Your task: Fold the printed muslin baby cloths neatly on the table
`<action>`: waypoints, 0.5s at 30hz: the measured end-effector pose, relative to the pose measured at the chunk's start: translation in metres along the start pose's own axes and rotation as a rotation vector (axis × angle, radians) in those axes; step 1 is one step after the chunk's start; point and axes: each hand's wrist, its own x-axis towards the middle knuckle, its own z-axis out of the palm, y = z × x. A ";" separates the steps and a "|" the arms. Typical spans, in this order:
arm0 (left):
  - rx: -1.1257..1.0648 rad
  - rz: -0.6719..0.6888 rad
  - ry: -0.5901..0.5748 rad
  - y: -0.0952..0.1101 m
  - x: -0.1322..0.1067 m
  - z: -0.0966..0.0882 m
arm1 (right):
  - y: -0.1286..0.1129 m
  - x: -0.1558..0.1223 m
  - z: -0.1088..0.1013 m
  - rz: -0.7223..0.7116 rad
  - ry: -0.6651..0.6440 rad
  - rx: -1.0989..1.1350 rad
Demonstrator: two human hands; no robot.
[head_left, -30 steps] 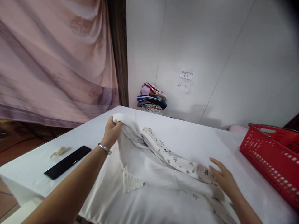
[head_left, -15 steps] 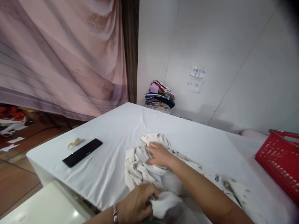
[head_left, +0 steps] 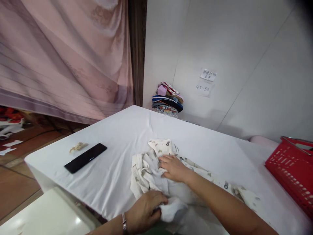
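A white garment with small printed figures [head_left: 149, 163] lies crumpled on the white table [head_left: 122, 137]. My left hand [head_left: 144, 212], a bracelet on its wrist, is closed around a bunched white fold of the garment at the table's near edge. My right hand [head_left: 173, 168] lies on the middle of the garment with fingers stretched out, pressing it flat. The cloth trails off to the right under my right forearm.
A black phone [head_left: 85, 157] and a small beige scrap [head_left: 77, 147] lie at the table's left. A red plastic basket [head_left: 293, 171] stands at the right edge. Folded clothes [head_left: 167, 98] are stacked against the far wall. A pink curtain [head_left: 61, 58] hangs at left.
My left hand brought the garment's far corner down to the near edge. My right hand moved from the cloth's right side to its middle. The view shifted left.
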 end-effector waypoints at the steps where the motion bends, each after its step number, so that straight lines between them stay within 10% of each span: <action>1: 0.030 0.016 -0.003 0.000 0.001 0.000 | 0.007 0.002 -0.002 0.050 0.101 0.129; 8: 0.204 0.038 0.204 -0.005 0.003 -0.047 | 0.079 -0.040 -0.088 0.432 0.896 0.630; 15: 0.285 -0.353 0.904 -0.008 0.021 -0.131 | 0.121 -0.225 -0.138 0.653 1.555 0.830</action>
